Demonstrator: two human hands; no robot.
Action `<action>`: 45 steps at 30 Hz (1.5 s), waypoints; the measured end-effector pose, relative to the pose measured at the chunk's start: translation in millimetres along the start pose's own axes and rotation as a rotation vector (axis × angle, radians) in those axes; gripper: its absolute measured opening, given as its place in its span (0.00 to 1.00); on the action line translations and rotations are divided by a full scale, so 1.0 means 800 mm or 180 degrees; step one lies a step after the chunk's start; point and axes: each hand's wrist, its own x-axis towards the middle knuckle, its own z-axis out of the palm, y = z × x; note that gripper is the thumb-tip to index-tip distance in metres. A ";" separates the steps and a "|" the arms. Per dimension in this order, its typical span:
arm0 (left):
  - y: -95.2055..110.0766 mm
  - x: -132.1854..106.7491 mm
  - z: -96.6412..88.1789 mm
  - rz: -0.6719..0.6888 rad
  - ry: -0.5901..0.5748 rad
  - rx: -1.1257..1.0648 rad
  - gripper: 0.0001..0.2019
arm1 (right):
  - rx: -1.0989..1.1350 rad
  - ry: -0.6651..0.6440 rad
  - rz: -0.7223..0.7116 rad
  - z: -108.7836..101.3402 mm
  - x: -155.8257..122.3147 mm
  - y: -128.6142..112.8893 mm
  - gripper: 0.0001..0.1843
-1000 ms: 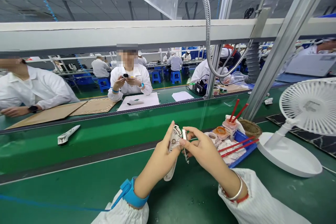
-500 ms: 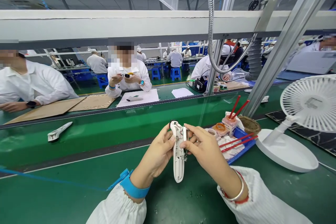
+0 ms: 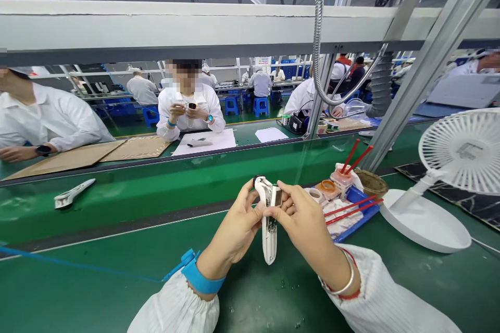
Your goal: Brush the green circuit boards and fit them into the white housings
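Observation:
My left hand [image 3: 239, 226] is closed around the upper part of a white plastic housing [image 3: 269, 247], a long, narrow shell with a dark end at the top. The shell stands nearly upright, its hollow side showing. Between the thumb and fingers of my right hand [image 3: 304, 217] is a small circuit board [image 3: 278, 197] with a screen-like face. It sits at the shell's right side, its lower part over the cavity; my fingertips hide how far it is seated. A blue strap [image 3: 203, 277] circles my left wrist.
A blue tray [image 3: 357, 221] with jars and red sticks lies right of my hands, beside a white fan [image 3: 425, 218]. Beyond, a green conveyor belt [image 3: 156, 195] carries another white housing [image 3: 73, 194]. Across it, a co-worker [image 3: 189, 106] holds small parts. A metal hose [image 3: 318, 26] hangs overhead.
My right hand has brought the circuit board over the shell's cavity and turned its screen-like face into view. The housing on the belt has shifted left in view.

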 end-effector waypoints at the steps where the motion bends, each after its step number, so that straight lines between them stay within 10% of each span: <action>1: 0.000 0.000 0.001 -0.0004 -0.0007 -0.0007 0.26 | -0.0039 0.0016 -0.0043 0.001 -0.001 0.000 0.24; 27: -0.006 -0.003 0.011 0.0416 0.0269 0.0259 0.15 | 0.0046 -0.0055 -0.1177 0.018 -0.015 0.002 0.25; 32: -0.010 -0.005 0.014 0.0785 0.0530 0.0175 0.17 | 0.0701 0.0342 -0.0127 0.045 -0.032 0.006 0.25; 37: -0.010 -0.008 0.012 0.0540 0.0648 0.0282 0.19 | 0.2426 -0.0729 0.1554 0.053 -0.041 -0.013 0.37; 45: -0.010 -0.006 0.010 0.0497 0.0816 0.0356 0.16 | 0.2318 -0.1162 0.1655 0.042 -0.033 -0.023 0.46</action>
